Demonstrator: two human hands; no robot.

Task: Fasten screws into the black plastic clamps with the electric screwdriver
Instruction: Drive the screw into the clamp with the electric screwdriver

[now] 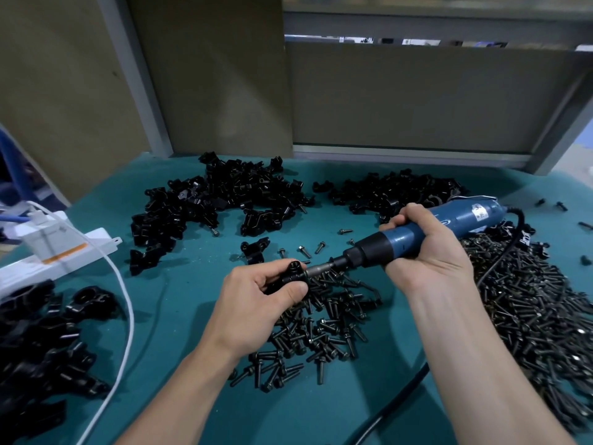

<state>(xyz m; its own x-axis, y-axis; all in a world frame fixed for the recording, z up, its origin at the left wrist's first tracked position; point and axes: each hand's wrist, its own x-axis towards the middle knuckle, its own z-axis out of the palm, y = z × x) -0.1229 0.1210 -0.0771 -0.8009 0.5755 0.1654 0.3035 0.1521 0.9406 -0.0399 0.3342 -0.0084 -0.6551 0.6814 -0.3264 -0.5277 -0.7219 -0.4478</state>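
Note:
My left hand grips a black plastic clamp just above the table, thumb and fingers curled round it. My right hand holds the blue electric screwdriver almost level, its metal bit pressed into the clamp's right side. Whether a screw sits under the bit is hidden. A heap of black screws lies below and between my hands, and a larger screw heap spreads to the right.
Piles of black clamps lie at the back centre, back right and near left. A white power strip with a white cable sits at the left. The screwdriver's black cord runs across the teal mat. Board panels stand behind.

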